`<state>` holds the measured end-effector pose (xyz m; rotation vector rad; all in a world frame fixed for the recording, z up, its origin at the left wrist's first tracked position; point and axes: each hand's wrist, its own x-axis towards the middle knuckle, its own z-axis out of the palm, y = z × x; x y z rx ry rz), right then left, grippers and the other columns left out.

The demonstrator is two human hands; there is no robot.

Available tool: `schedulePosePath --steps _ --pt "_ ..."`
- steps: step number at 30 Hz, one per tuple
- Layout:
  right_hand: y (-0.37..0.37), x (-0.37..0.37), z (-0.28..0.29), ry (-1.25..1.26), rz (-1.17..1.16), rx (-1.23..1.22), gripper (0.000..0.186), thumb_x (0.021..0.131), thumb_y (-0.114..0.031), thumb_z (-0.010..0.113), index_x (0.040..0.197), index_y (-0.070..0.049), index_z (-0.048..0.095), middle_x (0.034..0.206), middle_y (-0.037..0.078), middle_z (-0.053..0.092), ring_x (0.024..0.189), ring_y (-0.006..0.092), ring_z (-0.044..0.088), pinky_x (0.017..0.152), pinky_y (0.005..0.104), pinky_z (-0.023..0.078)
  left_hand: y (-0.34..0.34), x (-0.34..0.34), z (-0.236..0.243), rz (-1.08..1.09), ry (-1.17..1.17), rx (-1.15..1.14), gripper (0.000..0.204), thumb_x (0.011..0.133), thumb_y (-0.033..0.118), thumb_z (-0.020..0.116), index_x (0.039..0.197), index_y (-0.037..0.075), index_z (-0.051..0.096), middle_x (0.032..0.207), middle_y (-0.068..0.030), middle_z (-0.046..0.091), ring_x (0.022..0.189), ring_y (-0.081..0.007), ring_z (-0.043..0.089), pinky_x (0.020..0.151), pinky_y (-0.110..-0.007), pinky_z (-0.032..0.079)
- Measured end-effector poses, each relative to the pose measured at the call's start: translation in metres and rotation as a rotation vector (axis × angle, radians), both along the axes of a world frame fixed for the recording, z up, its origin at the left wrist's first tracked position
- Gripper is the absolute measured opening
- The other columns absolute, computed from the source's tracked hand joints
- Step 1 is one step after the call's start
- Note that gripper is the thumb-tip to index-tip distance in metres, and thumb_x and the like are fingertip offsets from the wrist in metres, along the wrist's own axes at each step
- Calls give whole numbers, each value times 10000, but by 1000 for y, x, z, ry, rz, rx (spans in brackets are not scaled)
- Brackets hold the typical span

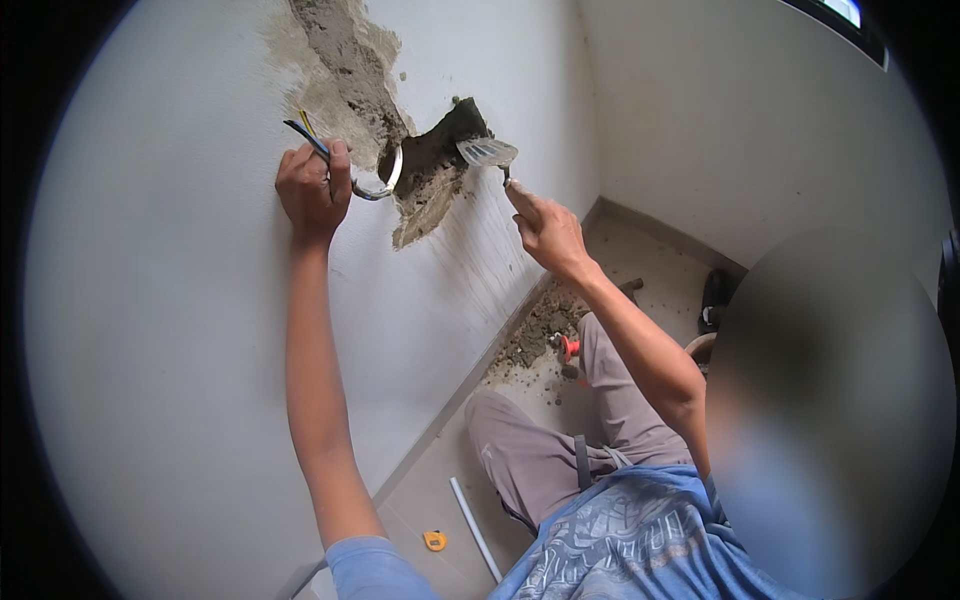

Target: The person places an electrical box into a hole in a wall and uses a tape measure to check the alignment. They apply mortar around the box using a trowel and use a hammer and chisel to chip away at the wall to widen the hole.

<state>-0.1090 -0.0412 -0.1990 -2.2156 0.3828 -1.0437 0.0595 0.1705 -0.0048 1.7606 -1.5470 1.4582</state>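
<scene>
My left hand point(315, 192) is closed around electrical wires point(372, 191), whose dark, blue and yellow ends stick out above the fist. The wires curve back to a white tube point(396, 172) at the edge of a rough hole point(432, 168) broken into the white wall point(215, 300). In my right hand point(550, 233) is the handle of a small trowel point(487, 152). Its grey metal blade is at the hole's right edge; whether it touches the wall I cannot tell. Above the hole runs a patched strip of rough mortar point(350, 75).
Rubble point(540, 325) lies along the foot of the wall, beside a red object point(569, 348) near my knees. On the floor are a white pipe point(474, 528) and an orange tape measure point(434, 540). A dark shoe point(714, 298) is farther right. A large blur covers the right side.
</scene>
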Motion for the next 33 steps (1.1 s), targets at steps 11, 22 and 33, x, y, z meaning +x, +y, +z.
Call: schedulePosePath --steps 11,22,33 --pt "-1 3 86 314 348 531 478 904 -212 439 1353 -57 385 704 101 548 499 178 550 443 346 501 4 6 -3 -31 -107 -42 311 927 184 518 701 13 646 661 -118 626 561 -286 557 590 -378 419" --pt "9 6 131 437 280 499 454 973 -319 395 1355 -78 350 678 36 445 510 119 438 451 276 434 5 2 -4 7 -94 -61 378 936 237 525 622 43 610 562 -96 557 523 -263 532 579 -366 414" --pt "14 27 121 478 273 544 429 975 -283 401 1341 -66 345 685 19 400 520 100 381 412 256 357 8 3 -5 -13 -46 -32 402 950 240 508 613 41 602 542 -97 547 513 -263 532 599 -371 430"
